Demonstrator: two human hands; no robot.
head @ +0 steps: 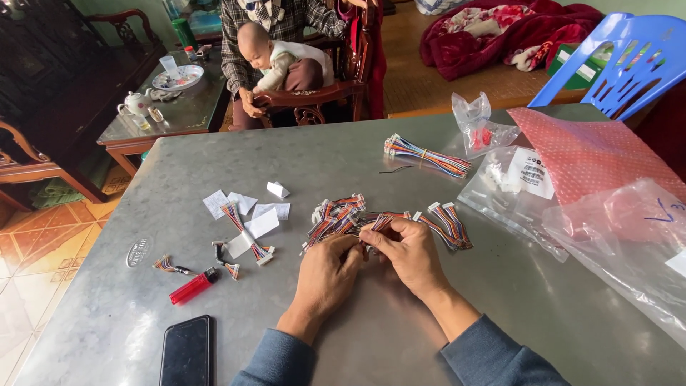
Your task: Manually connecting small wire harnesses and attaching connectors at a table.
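Observation:
My left hand (327, 275) and my right hand (406, 251) meet at the middle of the grey metal table (329, 154). Together they pinch a short multicoloured wire harness (366, 232) with white connectors. Just beyond my fingers lies a pile of the same small harnesses (336, 213). More of them lie to the right of my right hand (449, 223). A longer bundle of coloured wires (427, 155) rests farther back.
White paper scraps (257, 214), a red lighter (193, 286) and a black phone (187, 352) lie at left. Clear plastic bags (511, 189) and pink bubble wrap (589, 150) cover the right side. A seated person holding a baby (275, 53) is beyond the table, and a blue chair (629, 61) stands at the right.

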